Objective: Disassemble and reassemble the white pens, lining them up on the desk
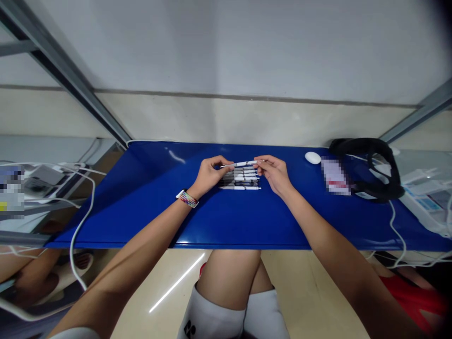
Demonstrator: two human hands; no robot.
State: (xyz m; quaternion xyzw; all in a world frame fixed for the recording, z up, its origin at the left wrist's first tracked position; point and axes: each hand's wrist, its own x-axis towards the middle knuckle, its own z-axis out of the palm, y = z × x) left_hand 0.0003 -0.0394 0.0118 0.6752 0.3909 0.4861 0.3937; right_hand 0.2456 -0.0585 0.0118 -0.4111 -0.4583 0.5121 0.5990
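A white pen [244, 164] with dark marks lies crosswise between my two hands, just over the far side of a row of pens. My left hand [211, 174] pinches its left end between thumb and fingers. At its right end, my right hand [272, 170] closes thumb and fingers on it. Below it, several similar white-and-dark pens [240, 178] lie side by side on the blue table [226, 221]. One pen [240, 188] sits a little nearer to me than the others. My fingers partly hide the ends of the farther pens.
Right of my hands are a white oval case [312, 157], a blurred-out pink packet or card [335, 176] and a black strap-like headset [379, 169]. White cables [92, 197] hang at the left. Metal posts [102, 110] flank the table, with a wall behind.
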